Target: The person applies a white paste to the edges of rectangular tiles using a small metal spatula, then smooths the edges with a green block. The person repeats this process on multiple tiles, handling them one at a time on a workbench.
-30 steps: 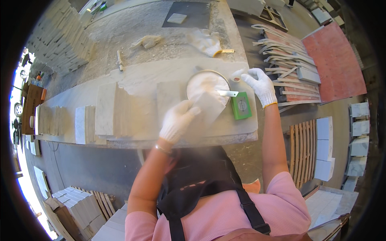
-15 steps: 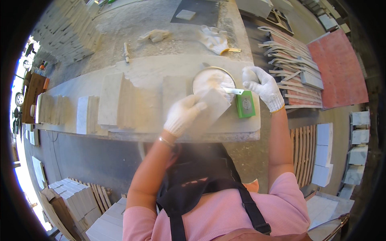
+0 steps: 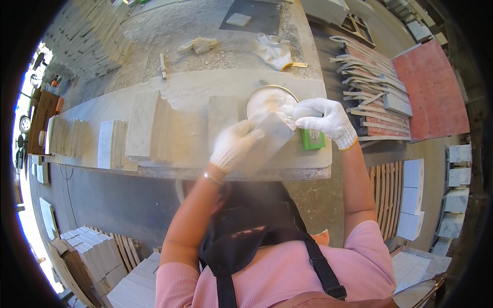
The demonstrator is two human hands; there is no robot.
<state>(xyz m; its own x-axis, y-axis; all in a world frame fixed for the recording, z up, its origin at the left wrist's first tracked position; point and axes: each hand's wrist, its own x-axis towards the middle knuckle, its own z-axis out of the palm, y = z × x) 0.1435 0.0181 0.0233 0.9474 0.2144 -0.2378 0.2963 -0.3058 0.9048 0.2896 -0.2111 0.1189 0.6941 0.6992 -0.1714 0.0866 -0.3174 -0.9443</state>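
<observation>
My left hand (image 3: 233, 143), in a white knit glove, grips a flat grey tile (image 3: 275, 132) by its side, tilted over the bench near the can. A round open can (image 3: 264, 102) full of white paste or powder stands just beyond the tile. My right hand (image 3: 328, 123), also gloved, is closed at the can's right rim. Its fingers are around the white handle of a putty knife (image 3: 290, 111), whose far end lies in the white stuff; the hand hides most of the handle. Beneath the right fingers sits a green box (image 3: 313, 140).
Stone tiles (image 3: 146, 126) stand in rows on the left of the bench (image 3: 190, 87). Farther back lie a crumpled glove (image 3: 197, 45), another glove (image 3: 275, 51) and a pale stick (image 3: 163, 66). Straps (image 3: 362, 77) drape over a red-topped stack at right.
My right hand has come down and left from beside the can onto the putty knife's handle. My left hand and the tile have stayed nearly in place.
</observation>
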